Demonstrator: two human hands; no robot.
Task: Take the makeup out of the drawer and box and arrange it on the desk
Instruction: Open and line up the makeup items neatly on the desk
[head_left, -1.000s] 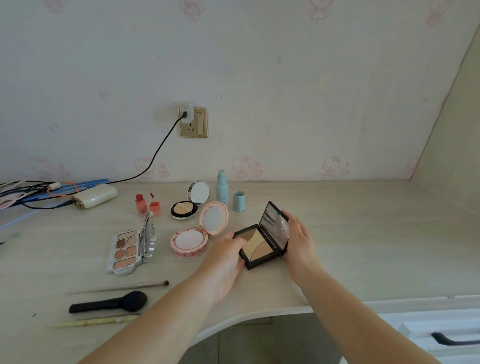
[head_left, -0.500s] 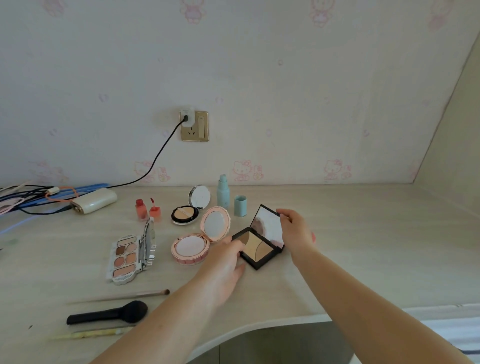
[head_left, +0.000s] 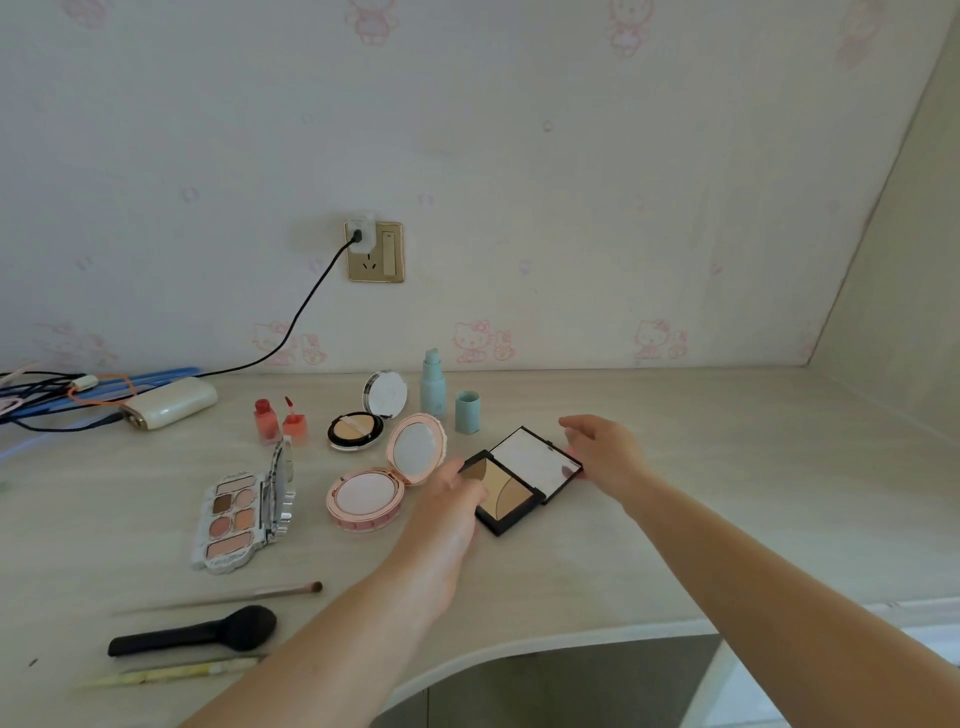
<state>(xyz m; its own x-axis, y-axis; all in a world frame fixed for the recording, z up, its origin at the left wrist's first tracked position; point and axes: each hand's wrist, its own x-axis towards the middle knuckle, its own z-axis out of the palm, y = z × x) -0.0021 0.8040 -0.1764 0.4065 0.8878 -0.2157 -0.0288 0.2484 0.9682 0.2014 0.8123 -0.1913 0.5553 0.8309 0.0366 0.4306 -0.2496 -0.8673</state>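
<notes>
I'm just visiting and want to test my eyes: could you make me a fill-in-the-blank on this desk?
1. The black palette lies with its lid ____.
2. The charger cable plugs into a wall ____.
3. The blue cap stands just right of the blue ____.
4. The big brush has a ____ handle.

Missing words: open; socket; bottle; black
</notes>
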